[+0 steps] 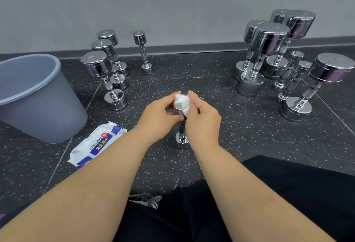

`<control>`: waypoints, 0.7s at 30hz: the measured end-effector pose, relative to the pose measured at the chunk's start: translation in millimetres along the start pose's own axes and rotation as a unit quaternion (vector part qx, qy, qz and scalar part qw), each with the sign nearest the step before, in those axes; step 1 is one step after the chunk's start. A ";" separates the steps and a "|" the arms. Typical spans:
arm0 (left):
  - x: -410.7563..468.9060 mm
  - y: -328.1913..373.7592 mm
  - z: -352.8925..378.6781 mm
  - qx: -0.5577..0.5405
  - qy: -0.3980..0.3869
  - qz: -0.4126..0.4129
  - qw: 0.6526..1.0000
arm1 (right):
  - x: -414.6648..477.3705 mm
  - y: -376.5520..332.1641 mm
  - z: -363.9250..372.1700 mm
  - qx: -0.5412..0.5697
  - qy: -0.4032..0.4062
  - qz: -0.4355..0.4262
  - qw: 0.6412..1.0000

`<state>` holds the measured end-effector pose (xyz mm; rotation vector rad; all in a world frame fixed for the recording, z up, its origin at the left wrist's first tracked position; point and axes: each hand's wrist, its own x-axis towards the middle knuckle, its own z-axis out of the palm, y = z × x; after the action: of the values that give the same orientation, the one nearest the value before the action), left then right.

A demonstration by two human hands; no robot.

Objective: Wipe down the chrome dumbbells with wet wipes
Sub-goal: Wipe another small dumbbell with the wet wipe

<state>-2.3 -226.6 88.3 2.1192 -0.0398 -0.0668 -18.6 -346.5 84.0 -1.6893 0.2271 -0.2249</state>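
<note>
One small dumbbell (182, 142), upright on the floor (249, 136), centre. Left hand (157, 119) curls round its upper end; right hand (203, 120) pinches a white wipe (181, 101) over the top. Pack (96, 143) and bin (44, 107) to the left.

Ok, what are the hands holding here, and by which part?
Left hand grips the small upright dumbbell at its upper end; right hand pinches a crumpled wet wipe against the top head.
</note>
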 end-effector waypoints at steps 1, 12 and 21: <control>0.3 -0.2 -1.0 0.001 0.000 -0.001 1.000 | -1.2 1.0 1.0 -0.003 -0.014 -0.002 1.000; 0.6 -2.1 0.7 -0.040 0.004 -0.021 0.999 | 21.3 16.8 7.7 0.021 -0.022 0.053 0.998; 4.4 -2.6 -2.1 -0.048 0.004 -0.023 0.999 | 26.2 21.6 8.4 -0.012 -0.077 0.053 0.996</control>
<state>2.3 -223.7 87.0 2.0253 0.0158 -0.0862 8.4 -348.6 61.9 -1.7049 0.2034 -0.0120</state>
